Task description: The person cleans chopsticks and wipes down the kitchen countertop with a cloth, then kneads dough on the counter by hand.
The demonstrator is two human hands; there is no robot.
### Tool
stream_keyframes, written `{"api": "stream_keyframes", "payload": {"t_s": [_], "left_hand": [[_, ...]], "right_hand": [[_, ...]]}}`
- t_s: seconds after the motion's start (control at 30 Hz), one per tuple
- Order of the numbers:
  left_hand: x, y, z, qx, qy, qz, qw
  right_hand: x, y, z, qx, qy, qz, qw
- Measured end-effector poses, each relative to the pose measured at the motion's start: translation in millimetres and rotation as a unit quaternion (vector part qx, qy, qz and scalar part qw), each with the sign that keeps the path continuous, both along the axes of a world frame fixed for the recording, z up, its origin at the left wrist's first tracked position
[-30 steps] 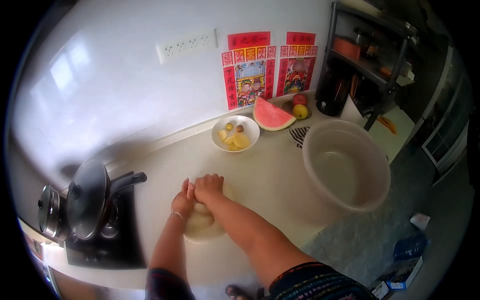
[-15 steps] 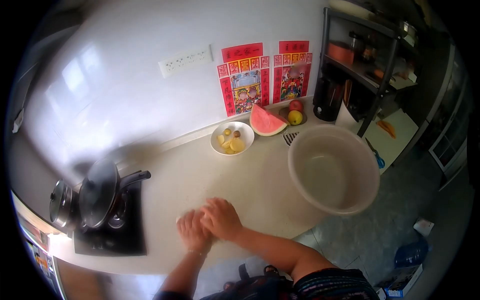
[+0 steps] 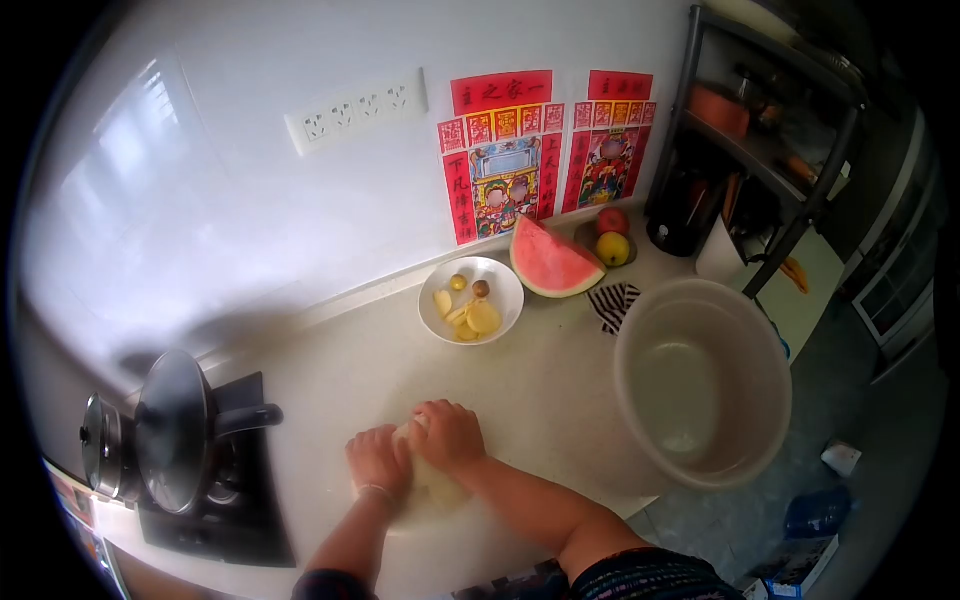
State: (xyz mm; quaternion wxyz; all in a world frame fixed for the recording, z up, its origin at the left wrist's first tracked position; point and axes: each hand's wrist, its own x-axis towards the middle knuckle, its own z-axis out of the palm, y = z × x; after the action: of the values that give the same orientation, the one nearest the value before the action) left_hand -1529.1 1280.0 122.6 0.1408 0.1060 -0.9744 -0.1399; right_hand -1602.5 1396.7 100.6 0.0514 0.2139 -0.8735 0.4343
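Observation:
A pale lump of dough (image 3: 436, 488) lies on the light countertop, partly covered by my hands. My left hand (image 3: 379, 460) grips its left side with the fingers curled. My right hand (image 3: 450, 437) is wrapped over the upper right part, its fingers bent round the far edge. The two hands are close together, and a bit of dough shows between them. A bracelet circles my left wrist.
Left stands a black stove (image 3: 215, 520) with a lidded wok (image 3: 172, 435) and pot (image 3: 108, 450). Behind my hands are a white bowl (image 3: 425, 318) of yellow slices, a watermelon wedge (image 3: 552, 262) and a striped cloth (image 3: 612, 304). A large tub (image 3: 775, 440) stands right, overhanging the counter edge.
The view has shifted and come nearer the counter. My hands have parted slightly, and more of the dough shows between and below them.

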Motion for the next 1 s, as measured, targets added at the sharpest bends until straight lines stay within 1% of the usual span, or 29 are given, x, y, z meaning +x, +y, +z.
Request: {"api": "stream_keyframes", "payload": {"t_s": [0.03,0.1,0.17,0.23,0.3,0.33,0.37,0.4,0.43,0.5,0.53,0.57,0.6,0.63,0.67,0.7,0.73,0.77,0.83,0.9,0.97,1.0], "left_hand": [[-7.5,-2.5,2.5,0.002,0.000,-0.001,1.000],[-20.9,-7.5,7.1,0.014,-0.088,0.036,0.995],[-34.0,-15.9,1.7,0.012,-0.105,0.047,0.993],[-45.0,-21.0,-0.6,0.040,-0.136,0.098,0.985],[-61.2,-24.1,3.1,0.064,-0.150,0.106,0.981],[-55.7,-26.6,1.1,0.084,-0.172,0.115,0.975],[-45.7,-26.3,-3.7,0.084,-0.172,0.116,0.975],[-36.6,-20.6,-7.8,0.046,-0.129,0.094,0.986],[-24.6,-13.2,-8.1,0.010,-0.086,0.071,0.994],[19.1,-0.3,-11.9,-0.018,0.072,-0.003,0.997],[37.6,3.6,-7.2,-0.007,0.136,-0.049,0.989],[57.2,6.8,-1.3,-0.006,0.169,-0.078,0.982],[73.5,9.5,4.7,0.005,0.199,-0.099,0.975],[87.9,9.7,7.4,0.016,0.226,-0.122,0.966],[99.0,5.1,4.7,0.018,0.226,-0.127,0.966],[105.1,-2.2,0.1,0.063,0.190,-0.122,0.972],[108.4,-7.6,-2.2,0.108,0.157,-0.117,0.975],[111.9,-9.9,3.0,0.109,0.165,-0.122,0.973],[122.4,-11.0,19.8,0.086,0.255,-0.099,0.958],[124.4,-16.2,13.4,0.023,0.235,-0.199,0.951],[132.7,-21.0,-5.0,0.000,0.209,-0.246,0.946],[132.6,-25.2,-13.5,0.000,0.213,-0.249,0.945]], "right_hand": [[-6.0,-4.3,-2.1,0.002,0.000,-0.001,1.000],[-17.8,-12.9,-6.9,0.014,0.020,-0.032,0.999],[-27.2,-19.9,-9.9,0.015,0.032,-0.054,0.998],[-37.6,-26.4,-12.7,0.017,0.043,-0.075,0.996],[-48.1,-31.6,-13.9,0.051,-0.009,-0.086,0.995],[-45.1,-31.1,-17.2,0.052,-0.012,-0.085,0.995],[-42.6,-26.9,-16.2,0.052,-0.065,-0.045,0.996],[-39.8,-20.9,-12.9,0.053,-0.118,-0.004,0.992],[-36.5,-12.6,-8.0,0.058,-0.117,-0.004,0.991],[-30.8,5.9,10.0,0.183,-0.187,0.140,0.955],[-18.9,14.0,38.5,0.217,-0.165,0.171,0.947],[-3.0,9.9,51.4,0.223,-0.159,0.166,0.947],[16.2,1.6,55.3,0.195,-0.037,0.080,0.977],[37.5,-4.5,57.2,0.161,0.084,-0.006,0.983],[59.9,-7.0,58.0,0.252,0.041,0.055,0.965],[83.3,-7.1,62.6,0.253,0.041,0.049,0.965],[105.3,-4.9,69.4,0.241,0.079,0.045,0.966],[120.7,-2.9,70.1,0.230,0.121,0.041,0.965],[151.9,3.1,47.3,0.126,0.265,-0.017,0.956],[179.2,8.3,38.9,0.137,0.296,-0.069,0.943],[198.5,20.4,20.8,0.158,0.316,-0.071,0.933],[199.1,23.6,12.9,0.174,0.334,-0.066,0.924]]}}
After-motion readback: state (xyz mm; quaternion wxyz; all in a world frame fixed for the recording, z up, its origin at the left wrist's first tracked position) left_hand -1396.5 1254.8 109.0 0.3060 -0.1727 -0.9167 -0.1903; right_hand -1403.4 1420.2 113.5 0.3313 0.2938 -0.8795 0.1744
